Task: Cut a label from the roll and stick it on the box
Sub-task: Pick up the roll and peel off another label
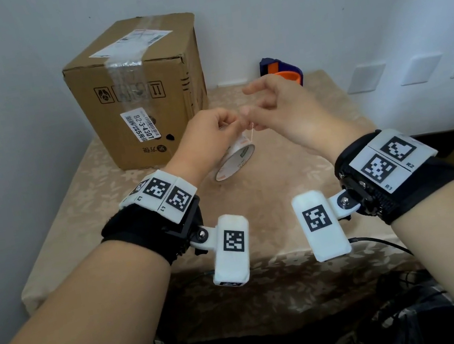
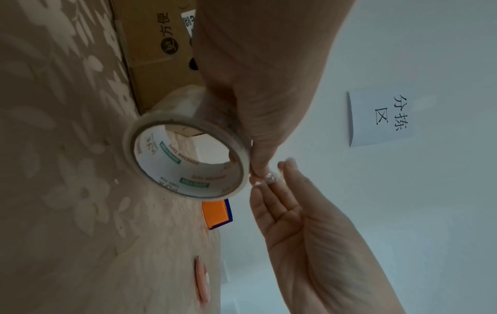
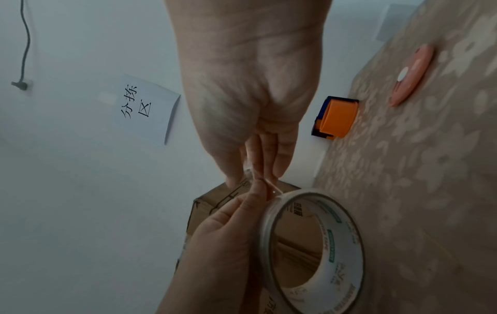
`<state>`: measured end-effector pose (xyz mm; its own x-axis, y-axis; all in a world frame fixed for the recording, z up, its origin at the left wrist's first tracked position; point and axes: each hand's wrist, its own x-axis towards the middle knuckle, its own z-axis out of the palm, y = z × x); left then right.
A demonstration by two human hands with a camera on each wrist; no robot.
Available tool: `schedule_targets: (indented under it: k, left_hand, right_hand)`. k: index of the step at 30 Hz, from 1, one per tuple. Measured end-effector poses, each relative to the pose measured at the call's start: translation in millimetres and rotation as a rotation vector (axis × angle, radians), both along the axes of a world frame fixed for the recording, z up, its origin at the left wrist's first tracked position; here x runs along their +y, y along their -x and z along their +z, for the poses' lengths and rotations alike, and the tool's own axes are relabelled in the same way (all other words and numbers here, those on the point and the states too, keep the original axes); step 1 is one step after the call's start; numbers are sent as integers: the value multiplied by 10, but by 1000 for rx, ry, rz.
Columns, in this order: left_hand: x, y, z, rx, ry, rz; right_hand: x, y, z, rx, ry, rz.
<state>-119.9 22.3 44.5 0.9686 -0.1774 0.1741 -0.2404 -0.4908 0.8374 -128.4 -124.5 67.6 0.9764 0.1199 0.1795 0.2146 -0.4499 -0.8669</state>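
Two grips working: left grip (image 1: 209,132) holds the roll (image 1: 237,159), right grip (image 1: 278,108) pinches its loose end (image 2: 269,176). You're peeling; next, draw out a length steadily.

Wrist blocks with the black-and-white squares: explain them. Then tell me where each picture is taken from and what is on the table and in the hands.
No machine here: a person works bare-handed. The white blocks strapped to the wrists apparently hold cameras. One picture comes from a head camera looking down; the other two look along each hand. On the table stand a cardboard box and an orange-and-blue object. The left hand grips a tape roll; the right hand pinches its loose end.
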Motion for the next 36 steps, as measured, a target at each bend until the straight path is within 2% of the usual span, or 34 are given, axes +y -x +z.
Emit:
schedule_targets:
  k: [4, 9, 13, 17, 21, 24, 30, 32, 36]
  left_hand:
    - [0, -15, -2, -35, -25, 41]
    - [-22, -13, 11, -9, 39, -35]
    - [-27, -20, 3, -17, 85, -31]
    - [-6, -25, 6, -40, 97, 8]
    - [13, -43, -16, -67, 88, 63]
    - [25, -56, -21, -68, 102, 85]
    - [-14, -33, -11, -93, 135, 96]
    - [-21, -34, -3, -91, 150, 77]
    - [-20, 7, 4, -41, 224, -78]
  right_hand:
    - [10, -35, -35, -46, 19, -52]
    - [4, -112, -72, -39, -186, -148]
    - [17, -123, -71, -76, -218, -199]
    - [33, -126, -76, -45, -160, -160]
    - [42, -80, -55, 17, -236, -39]
    - [83, -38, -37, -10, -136, -18]
    - [122, -39, -22, -125, 57, -95]
    - [111, -63, -28, -133, 69, -114]
    - [52, -124, -31, -133, -19, -195]
